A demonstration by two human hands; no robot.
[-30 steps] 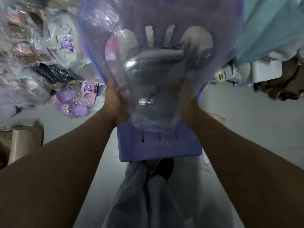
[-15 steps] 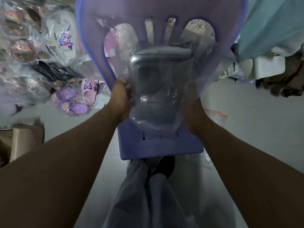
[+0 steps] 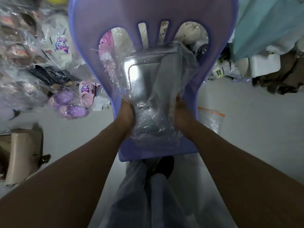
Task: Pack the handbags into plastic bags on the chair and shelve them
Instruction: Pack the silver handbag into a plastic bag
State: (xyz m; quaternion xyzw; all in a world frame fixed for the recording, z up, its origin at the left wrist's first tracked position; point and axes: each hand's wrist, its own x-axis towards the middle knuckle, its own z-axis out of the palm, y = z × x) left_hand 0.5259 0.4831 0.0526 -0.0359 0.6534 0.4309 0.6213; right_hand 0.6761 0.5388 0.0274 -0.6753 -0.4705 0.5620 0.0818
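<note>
While silver handbag (image 3: 144, 79) sits inside clear plastic bag (image 3: 158, 119) on purple chair (image 3: 92, 38) seat, left hand (image 3: 125, 115) and right hand (image 3: 181, 113) clamp bag's near sides. Risk: slick film slips, handbag slides off seat; clasp may snag plastic.

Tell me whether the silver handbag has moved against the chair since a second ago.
Barely, if at all: the silver handbag leans on the chair backrest below its slots as before; the head camera shifted.

Chair back (image 3: 105, 38) blocks ahead; floor (image 3: 246, 125) right open.
</note>
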